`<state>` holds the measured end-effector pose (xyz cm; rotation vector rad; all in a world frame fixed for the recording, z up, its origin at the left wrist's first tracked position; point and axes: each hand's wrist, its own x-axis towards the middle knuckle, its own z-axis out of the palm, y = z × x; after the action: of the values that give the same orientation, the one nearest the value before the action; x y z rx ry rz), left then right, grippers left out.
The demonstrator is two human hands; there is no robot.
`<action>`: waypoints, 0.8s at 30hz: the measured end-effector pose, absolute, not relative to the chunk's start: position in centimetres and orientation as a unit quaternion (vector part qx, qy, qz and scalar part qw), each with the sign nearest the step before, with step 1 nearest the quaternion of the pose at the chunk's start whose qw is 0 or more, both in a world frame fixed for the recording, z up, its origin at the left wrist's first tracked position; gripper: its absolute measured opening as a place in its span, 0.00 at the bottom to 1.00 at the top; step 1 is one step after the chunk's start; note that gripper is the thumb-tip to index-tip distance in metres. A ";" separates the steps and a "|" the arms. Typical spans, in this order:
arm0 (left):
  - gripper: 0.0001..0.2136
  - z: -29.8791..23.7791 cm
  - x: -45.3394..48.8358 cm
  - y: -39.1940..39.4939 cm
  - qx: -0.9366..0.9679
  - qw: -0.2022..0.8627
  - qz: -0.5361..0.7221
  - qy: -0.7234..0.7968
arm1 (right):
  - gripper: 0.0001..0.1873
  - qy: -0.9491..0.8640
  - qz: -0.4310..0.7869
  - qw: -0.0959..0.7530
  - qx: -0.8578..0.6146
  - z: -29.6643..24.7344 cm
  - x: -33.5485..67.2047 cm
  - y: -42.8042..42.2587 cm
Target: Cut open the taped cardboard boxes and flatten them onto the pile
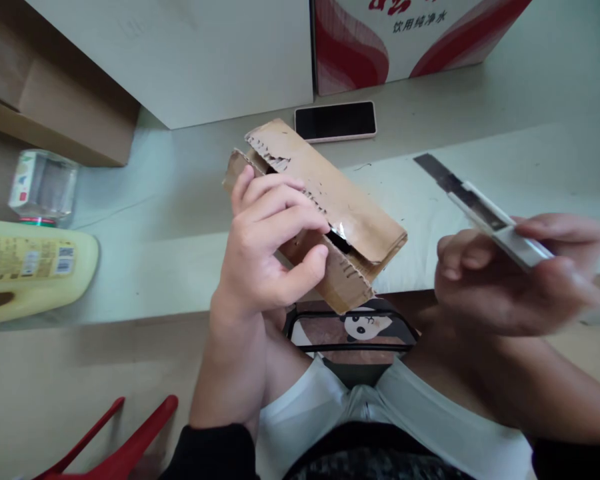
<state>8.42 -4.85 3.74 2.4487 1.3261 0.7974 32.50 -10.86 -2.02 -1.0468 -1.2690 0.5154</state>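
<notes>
A small brown cardboard box [347, 190] lies tilted at the front edge of the table, slit along its length with ragged edges and a dark gap. Clear tape shines near the gap. My left hand [267, 240] grips the box, fingers curled at the slit and thumb over the front flap. What the fingertips touch inside is hidden. To the right, my right hand [515, 280] is closed around a utility knife [495, 223], slightly blurred. Its blade is out, pointing up and left, apart from the box.
Behind the box lies a phone [336, 121]. A white box [220, 60] and a red-and-white carton [405, 47] stand at the back. At left are a clear bottle [45, 183], a yellow bottle [40, 270] and a larger cardboard box [75, 100]. Below is something red [130, 437].
</notes>
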 end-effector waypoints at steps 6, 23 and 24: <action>0.07 3.6 8.3 -4.8 0.839 0.133 0.295 0.438 | 0.06 -0.459 0.230 0.727 -0.457 -3.2 31.6 -9.1; 0.28 2.4 6.8 -4.2 0.813 0.093 0.438 0.372 | 0.22 -0.574 0.257 0.520 -0.578 -8.6 33.9 -6.5; 0.26 2.0 6.8 -3.9 0.793 0.089 0.483 0.361 | 0.25 -0.587 0.254 0.502 -0.582 -9.0 34.1 -6.4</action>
<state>6.78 -3.95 2.00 2.3583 1.0741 1.4368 34.14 -6.39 -8.96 -1.4068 -1.4195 0.6142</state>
